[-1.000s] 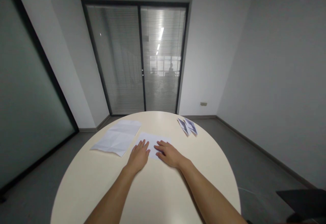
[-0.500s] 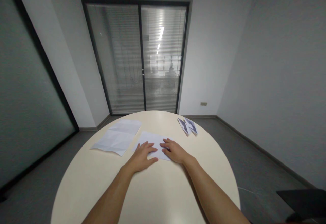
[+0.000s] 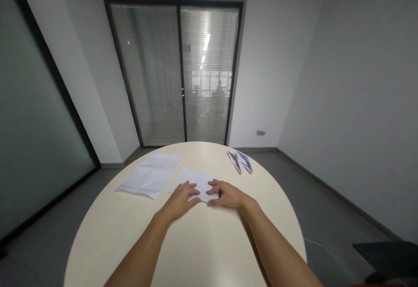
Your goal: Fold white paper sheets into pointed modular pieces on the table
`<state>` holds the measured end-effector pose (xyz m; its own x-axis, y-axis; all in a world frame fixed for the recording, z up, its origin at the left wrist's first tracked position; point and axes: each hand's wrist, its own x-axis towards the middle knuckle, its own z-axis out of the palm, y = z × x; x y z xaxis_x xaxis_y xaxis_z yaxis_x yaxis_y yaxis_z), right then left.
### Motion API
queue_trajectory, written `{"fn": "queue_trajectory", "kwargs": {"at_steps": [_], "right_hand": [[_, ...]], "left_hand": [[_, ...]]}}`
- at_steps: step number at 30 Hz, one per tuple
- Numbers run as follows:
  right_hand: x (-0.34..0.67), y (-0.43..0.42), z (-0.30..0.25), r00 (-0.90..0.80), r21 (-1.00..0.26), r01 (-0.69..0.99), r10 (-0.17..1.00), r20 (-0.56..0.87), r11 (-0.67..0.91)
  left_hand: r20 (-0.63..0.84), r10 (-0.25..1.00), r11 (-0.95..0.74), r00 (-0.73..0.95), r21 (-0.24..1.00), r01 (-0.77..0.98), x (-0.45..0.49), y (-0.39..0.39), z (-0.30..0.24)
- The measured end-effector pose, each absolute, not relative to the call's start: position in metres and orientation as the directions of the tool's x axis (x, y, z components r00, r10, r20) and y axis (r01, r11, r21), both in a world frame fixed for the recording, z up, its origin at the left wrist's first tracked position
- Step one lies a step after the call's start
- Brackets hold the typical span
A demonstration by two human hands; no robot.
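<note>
A white sheet of paper [image 3: 199, 177] lies on the round table, partly covered by both hands. My left hand [image 3: 181, 199] rests over its left near part, fingers spread and thumb stretched out by the near edge. Across from it, my right hand [image 3: 227, 193] sits on the right part of the sheet. Its fingers are bent a little and stand apart, with the thumb low at the near edge. Neither hand is closed round the paper. The sheet's right near corner is hidden under my right hand.
A larger creased white sheet [image 3: 150, 176] lies to the left on the cream round table [image 3: 192, 248]. Folded papers with dark printed pictures [image 3: 240, 161] stand near the far right edge. Something black [image 3: 388, 256] juts in at the lower right.
My right hand has shifted slightly, its thumb now showing at the paper's near edge. My left hand has moved a little left. The other papers have stayed in place.
</note>
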<state>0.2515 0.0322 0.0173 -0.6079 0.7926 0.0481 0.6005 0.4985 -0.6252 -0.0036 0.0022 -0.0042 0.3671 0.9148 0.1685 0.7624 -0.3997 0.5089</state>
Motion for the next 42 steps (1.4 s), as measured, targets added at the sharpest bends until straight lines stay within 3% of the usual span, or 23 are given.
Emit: {"fn": "queue_trajectory", "kwargs": {"at_steps": [12,21,42], "right_hand": [[0.247,0.032,0.019,-0.625,-0.643,0.55,0.773,0.108,0.534],[0.24,0.029,0.026,-0.528,-0.553,0.637,0.826,0.195,0.538],[0.235,0.039,0.002,-0.427,-0.57,0.597,0.825,0.37,0.565]], "left_hand": [[0.18,0.913,-0.402,0.367,0.557,0.727,-0.001,0.004,-0.003],[0.225,0.907,-0.418,0.356,0.569,0.708,-0.001,0.0,0.006],[0.323,0.892,-0.45,0.316,0.579,0.68,0.003,0.003,-0.001]]}}
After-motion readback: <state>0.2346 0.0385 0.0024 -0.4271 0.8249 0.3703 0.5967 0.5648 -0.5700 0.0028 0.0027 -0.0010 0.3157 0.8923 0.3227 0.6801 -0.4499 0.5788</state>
